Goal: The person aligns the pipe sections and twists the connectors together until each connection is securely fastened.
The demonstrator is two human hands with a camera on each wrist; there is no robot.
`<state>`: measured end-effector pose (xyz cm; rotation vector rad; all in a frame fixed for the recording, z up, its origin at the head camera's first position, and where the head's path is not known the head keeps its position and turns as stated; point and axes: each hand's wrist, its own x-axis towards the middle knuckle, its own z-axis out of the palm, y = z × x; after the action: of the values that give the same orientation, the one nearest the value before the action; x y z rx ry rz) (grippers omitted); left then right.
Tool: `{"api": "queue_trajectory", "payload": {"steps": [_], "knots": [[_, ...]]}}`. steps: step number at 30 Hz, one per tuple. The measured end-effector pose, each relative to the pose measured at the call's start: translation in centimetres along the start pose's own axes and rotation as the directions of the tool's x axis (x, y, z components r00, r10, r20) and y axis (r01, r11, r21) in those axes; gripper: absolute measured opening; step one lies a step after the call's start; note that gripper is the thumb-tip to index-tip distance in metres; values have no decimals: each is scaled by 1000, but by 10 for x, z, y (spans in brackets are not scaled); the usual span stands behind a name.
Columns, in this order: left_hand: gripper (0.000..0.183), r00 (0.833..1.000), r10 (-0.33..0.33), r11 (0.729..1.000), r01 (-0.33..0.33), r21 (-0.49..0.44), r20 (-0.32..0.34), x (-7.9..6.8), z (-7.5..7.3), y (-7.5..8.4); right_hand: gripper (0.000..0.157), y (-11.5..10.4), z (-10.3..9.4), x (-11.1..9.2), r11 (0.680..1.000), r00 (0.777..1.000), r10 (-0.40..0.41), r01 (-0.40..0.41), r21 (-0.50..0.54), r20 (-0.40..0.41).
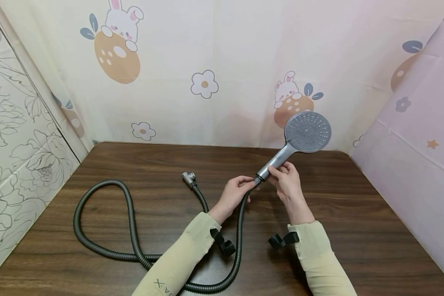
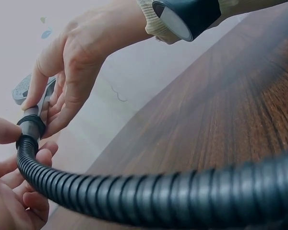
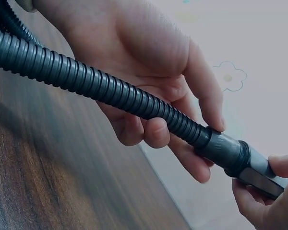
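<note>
A grey round shower head is held tilted above the table, its spray face toward me. My right hand pinches the lower part of its handle between thumb and fingers. Just below, my left hand pinches the metal connector at the end of a dark ribbed hose. The connector sits against the handle's lower end; whether it is threaded in, I cannot tell. From there the hose drops to the table and loops left. Its other end carries an angled metal fitting, lying behind the left forearm.
The brown wooden table reaches back to a patterned curtain. A white panel with flower line drawings stands at the left. Black wrist mounts stick out from both sleeves, close to the hose.
</note>
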<state>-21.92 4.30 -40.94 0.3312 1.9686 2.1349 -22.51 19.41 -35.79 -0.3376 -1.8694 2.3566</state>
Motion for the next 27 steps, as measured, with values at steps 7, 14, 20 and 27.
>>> {"api": "queue_trajectory", "payload": {"steps": [7, 14, 20, 27], "knots": [[22, 1000, -19, 1000, 19, -2, 1, 0, 0, -1, 51, -1, 0, -1, 1000, 1000, 11, -11, -28, 5], [25, 1000, -11, 1000, 11, -26, 18, -11, 0, 18, 53, -2, 0, -1, 999, 1000, 21, -21, -33, 7], [24, 1000, -3, 999, 3, -48, 14, -1, -1, 2, 52, -1, -1, -2, 999, 1000, 19, -19, -28, 6], [24, 999, 24, 999, -25, -26, -22, 1, 0, -2, 48, -1, -1, 0, 1000, 1000, 20, -20, -23, 1]]}}
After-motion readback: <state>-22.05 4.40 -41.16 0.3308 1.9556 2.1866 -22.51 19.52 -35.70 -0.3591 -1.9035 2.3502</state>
